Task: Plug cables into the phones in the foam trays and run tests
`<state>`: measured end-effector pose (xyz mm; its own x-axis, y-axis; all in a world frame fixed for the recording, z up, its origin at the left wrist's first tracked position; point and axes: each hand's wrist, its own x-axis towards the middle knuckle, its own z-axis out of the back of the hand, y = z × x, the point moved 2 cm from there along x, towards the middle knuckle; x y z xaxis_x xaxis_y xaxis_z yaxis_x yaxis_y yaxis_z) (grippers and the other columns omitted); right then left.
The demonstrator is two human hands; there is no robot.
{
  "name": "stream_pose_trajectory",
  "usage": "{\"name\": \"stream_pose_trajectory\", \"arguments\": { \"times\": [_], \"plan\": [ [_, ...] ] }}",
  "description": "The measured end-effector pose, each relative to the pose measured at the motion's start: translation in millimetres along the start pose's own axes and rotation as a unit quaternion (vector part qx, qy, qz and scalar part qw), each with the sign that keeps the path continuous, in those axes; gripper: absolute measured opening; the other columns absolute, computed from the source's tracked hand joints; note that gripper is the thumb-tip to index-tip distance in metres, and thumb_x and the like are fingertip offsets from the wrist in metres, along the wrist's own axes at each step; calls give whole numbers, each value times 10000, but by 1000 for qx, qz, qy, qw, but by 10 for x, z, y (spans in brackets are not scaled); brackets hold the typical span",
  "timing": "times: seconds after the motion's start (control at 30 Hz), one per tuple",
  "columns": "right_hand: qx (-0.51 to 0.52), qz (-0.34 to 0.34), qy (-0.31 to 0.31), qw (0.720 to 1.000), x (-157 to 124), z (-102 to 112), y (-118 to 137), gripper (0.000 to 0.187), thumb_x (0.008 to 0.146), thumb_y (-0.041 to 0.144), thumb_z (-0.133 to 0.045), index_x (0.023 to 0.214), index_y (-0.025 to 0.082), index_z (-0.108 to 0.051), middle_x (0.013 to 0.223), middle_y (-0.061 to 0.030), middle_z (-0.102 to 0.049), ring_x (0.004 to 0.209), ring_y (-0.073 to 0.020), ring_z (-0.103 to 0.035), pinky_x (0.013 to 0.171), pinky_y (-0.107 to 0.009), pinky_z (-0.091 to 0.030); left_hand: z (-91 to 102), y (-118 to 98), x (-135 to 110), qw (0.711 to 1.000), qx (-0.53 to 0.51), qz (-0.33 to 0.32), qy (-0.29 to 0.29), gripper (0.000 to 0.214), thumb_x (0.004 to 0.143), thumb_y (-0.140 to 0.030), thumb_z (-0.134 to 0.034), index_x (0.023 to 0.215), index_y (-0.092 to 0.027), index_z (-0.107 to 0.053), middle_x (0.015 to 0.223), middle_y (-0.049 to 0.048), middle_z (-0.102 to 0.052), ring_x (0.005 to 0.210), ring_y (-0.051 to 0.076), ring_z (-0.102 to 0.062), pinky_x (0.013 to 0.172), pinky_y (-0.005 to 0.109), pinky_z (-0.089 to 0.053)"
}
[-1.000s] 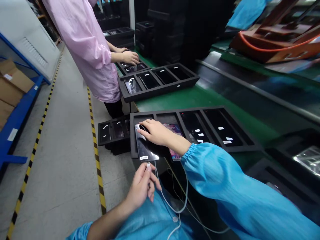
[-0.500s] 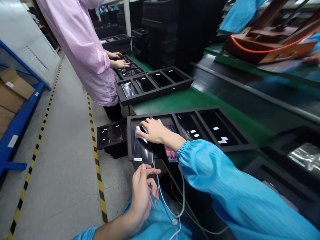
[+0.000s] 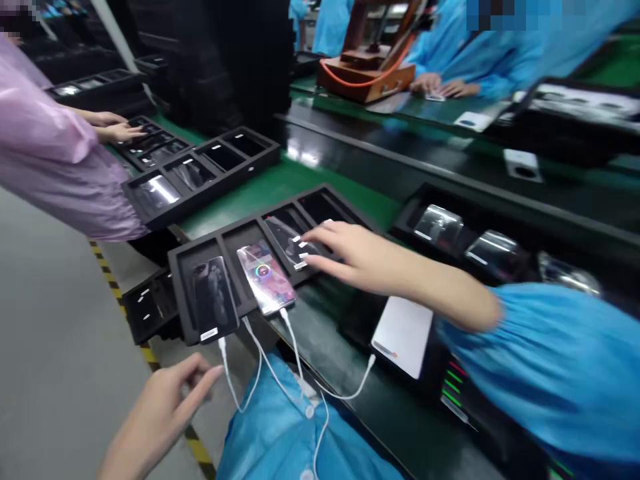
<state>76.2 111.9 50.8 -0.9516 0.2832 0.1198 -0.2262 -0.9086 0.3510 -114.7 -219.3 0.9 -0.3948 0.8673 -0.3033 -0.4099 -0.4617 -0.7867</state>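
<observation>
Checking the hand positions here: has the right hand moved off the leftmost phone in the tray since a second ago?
Yes. The right hand has shifted rightward along the black tray, from the leftmost phone to the third phone.

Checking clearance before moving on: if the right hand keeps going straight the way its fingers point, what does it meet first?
Probably the third phone in the black tray; the right hand points at it with fingertips almost there.
</observation>
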Motion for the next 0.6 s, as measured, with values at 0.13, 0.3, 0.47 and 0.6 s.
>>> {"name": "stream_pose_trajectory", "arguments": {
  "times": [0.13,0.3,0.47,0.6],
  "plan": [
    [-72,-128,-92,985,-1467,54,-197,447,1148,533,-447,1363,239,-706,1322,-130,-756,1232,-334,-700,1045,-532,-553,21,-453,81,967,-45,-223,116,125,995,-384,-753,1017,-277,-815,745,0,-776,688,186,-727,683,243,-536],
    [-76,-202,-153,964,-2243,-472,344,403,1152,317,-467,1542,279,-560,1458,-76,-723,1430,-269,-596,1086,-445,-541,-776,-1123,522,905,-52,-353,233,136,1064,-277,-681,1176,-244,-750,1004,36,-821,909,193,-728,878,297,-534],
    [-117,-280,-195,933,-2278,-687,453,386,1162,311,-428,1506,253,-592,1429,-73,-741,1404,-309,-593,1118,-515,-469,-1391,-1388,810,902,-17,-388,190,156,1077,-266,-658,1213,-217,-718,1159,79,-792,1108,235,-706,1012,361,-527],
    [-107,-295,-210,926,-2259,-687,429,385,1165,283,-404,1496,235,-595,1441,-66,-735,1425,-297,-565,1141,-503,-430,-1613,-1362,933,920,6,-373,122,214,1075,-280,-644,1273,-217,-697,1311,120,-732,1252,262,-670,1086,398,-522]
  ]
}}
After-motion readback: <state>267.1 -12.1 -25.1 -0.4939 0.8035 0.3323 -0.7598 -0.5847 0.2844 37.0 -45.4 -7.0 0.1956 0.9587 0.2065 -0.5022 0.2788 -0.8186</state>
